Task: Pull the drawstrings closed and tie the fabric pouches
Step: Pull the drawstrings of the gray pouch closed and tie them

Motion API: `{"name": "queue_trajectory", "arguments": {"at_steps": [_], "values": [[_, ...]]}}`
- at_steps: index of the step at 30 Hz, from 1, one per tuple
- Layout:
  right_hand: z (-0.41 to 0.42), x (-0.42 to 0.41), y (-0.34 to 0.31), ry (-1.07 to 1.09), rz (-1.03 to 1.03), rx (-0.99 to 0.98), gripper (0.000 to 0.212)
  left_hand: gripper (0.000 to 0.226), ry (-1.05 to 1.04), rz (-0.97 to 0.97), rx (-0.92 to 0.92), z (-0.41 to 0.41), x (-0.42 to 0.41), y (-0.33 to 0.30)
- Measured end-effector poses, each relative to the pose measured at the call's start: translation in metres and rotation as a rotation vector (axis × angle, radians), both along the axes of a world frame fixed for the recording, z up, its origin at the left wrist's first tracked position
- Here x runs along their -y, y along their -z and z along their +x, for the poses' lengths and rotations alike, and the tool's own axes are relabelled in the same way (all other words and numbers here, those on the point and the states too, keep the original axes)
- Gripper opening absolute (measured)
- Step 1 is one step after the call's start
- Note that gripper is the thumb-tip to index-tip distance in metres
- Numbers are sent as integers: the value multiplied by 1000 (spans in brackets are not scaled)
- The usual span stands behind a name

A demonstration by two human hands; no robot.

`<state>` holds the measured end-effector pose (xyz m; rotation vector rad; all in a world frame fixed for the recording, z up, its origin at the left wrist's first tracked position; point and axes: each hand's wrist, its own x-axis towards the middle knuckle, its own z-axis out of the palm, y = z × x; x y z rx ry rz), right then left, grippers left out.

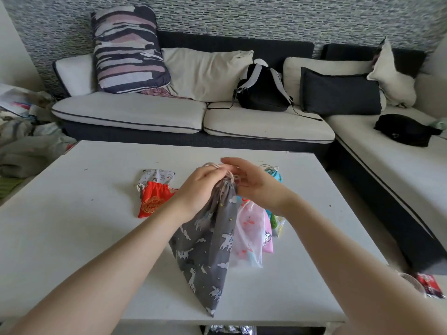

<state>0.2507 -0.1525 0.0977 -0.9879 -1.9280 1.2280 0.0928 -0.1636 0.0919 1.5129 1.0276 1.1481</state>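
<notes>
A grey pouch with white unicorns (208,250) is held up by its gathered neck over the white table (72,226), its bottom corner near the front edge. My left hand (200,189) grips the bunched neck. My right hand (251,182) has its fingers on the white drawstring (231,176) at the top. Under and right of it lie a pink translucent pouch (249,233) and other colourful pouches (273,221). A red satin pouch (154,199) lies on a white patterned pouch (159,176) at the left. A turquoise pouch (274,174) lies behind my right hand.
A cream and dark corner sofa (169,112) stands behind the table, with cushions, a black backpack (261,90) and a black bag (404,129). Clothes are piled on the floor at the left (21,141). A red packet (430,285) lies beyond the table's right corner.
</notes>
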Motion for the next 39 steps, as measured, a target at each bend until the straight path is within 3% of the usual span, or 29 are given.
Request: {"name": "queue_trajectory", "arguments": {"at_steps": [4,9,12,13,14,16,19,20,22,25,29,31,34,36,39], "values": [[-11,-3,0,229,161,169,30,33,-78,123,-120,-5,-1,1],[8,-14,8,351,493,579,19,35,-479,164,-208,-13,-13,-1],[22,-15,0,323,484,846,20,34,-413,-18,-572,-25,-21,-5],[25,-15,-4,309,428,845,26,34,-342,-92,-710,-29,-21,-6],[27,-13,-8,324,322,722,32,35,-281,-150,-837,-32,-21,-6],[28,-9,-15,386,91,276,38,37,-246,-189,-1042,-33,-19,-6],[24,-7,-16,395,-182,-332,31,39,-392,15,-1184,-25,-19,-3],[22,-7,-15,375,-272,-491,31,38,-405,137,-1150,-22,-18,-1],[20,-7,-15,311,-441,-785,39,33,-328,273,-858,-17,-15,1],[22,-7,-18,233,-542,-1110,52,33,-138,128,-379,-15,-12,0],[23,-5,-24,198,-517,-1201,38,28,75,-40,-15,-17,-11,-4],[23,-6,-29,215,-504,-1139,36,27,98,-73,46,-17,-12,-10],[20,-7,-36,227,-517,-1024,37,21,27,12,-211,-12,-10,-16],[15,-5,-40,215,-532,-958,37,36,-3,124,-436,-5,-7,-17],[6,-2,-45,282,-458,-805,38,35,15,295,-514,9,-2,-13]]}}
